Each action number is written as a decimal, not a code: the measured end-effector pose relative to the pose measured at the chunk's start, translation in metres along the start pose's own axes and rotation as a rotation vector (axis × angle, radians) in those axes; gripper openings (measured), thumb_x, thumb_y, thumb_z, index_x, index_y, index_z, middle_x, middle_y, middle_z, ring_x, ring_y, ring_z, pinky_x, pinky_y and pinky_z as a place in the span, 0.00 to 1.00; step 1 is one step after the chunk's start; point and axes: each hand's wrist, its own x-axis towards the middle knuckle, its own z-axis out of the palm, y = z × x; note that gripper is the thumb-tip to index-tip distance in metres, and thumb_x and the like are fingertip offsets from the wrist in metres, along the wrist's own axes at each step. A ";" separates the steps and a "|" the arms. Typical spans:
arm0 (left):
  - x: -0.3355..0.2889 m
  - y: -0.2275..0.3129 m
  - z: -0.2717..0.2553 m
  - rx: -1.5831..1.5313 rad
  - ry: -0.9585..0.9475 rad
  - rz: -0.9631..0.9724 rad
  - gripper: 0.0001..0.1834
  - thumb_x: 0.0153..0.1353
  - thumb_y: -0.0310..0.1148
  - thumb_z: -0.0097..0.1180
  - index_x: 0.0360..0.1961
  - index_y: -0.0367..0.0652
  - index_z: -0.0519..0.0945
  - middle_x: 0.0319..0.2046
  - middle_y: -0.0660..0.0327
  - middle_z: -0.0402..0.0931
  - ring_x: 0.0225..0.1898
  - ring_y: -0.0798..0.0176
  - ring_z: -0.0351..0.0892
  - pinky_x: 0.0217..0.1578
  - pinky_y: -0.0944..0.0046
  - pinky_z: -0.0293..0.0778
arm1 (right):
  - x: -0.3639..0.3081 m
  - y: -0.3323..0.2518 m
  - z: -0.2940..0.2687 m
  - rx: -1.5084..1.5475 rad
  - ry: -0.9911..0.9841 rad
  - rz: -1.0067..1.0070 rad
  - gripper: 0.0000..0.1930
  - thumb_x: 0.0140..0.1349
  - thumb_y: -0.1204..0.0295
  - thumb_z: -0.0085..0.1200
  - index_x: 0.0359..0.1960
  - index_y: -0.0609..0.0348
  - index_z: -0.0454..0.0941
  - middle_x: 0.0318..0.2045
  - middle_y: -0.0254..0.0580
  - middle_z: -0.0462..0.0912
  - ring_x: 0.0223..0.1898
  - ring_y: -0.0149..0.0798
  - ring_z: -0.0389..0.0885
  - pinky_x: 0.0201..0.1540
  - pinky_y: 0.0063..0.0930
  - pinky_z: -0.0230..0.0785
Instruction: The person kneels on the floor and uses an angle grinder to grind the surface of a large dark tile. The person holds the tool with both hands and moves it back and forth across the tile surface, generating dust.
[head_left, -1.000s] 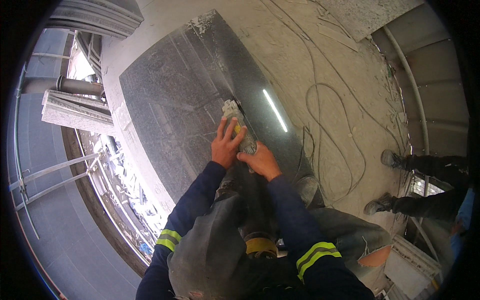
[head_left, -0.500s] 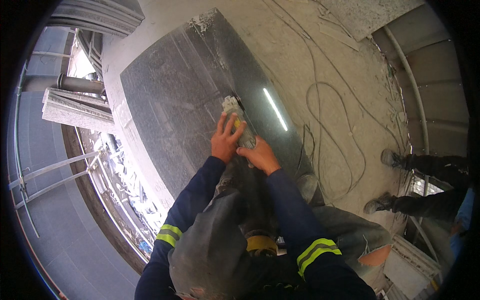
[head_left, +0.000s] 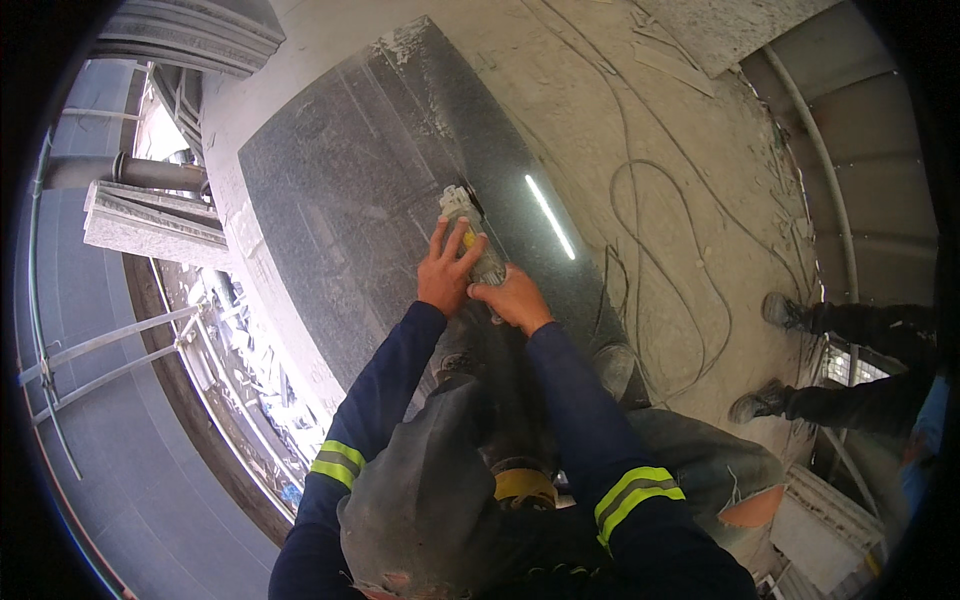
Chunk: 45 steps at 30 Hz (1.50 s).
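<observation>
A dusty angle grinder [head_left: 457,203] rests over a dark polished stone slab [head_left: 330,190], its head pointing away from me. My left hand [head_left: 447,272] lies over the grinder's body near the head, fingers closed on it. Closer to me, my right hand [head_left: 516,299] wraps round the rear of the same tool. A dark disc edge shows at the right of the head; the rest of the disc is hidden. Pale dust lies along the slab's far corner and in streaks. A bright strip of reflected light crosses its right side.
Loose cables [head_left: 640,240] loop over the dusty floor on the right. Beyond them stand another person's legs and dusty shoes [head_left: 760,402]. Stacked slabs [head_left: 155,225] sit at the left, near metal rails [head_left: 110,345]. A panel wall [head_left: 870,150] bounds the right side.
The grinder and both my hands have shifted slightly away from me and to the left over the slab. My grip looks the same.
</observation>
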 end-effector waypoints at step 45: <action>-0.002 0.004 0.006 0.070 0.040 0.050 0.36 0.55 0.29 0.69 0.67 0.68 0.79 0.75 0.60 0.69 0.78 0.36 0.62 0.47 0.50 0.90 | -0.012 0.002 -0.003 -0.002 0.033 -0.022 0.38 0.54 0.54 0.73 0.59 0.74 0.79 0.47 0.61 0.89 0.46 0.52 0.91 0.50 0.42 0.82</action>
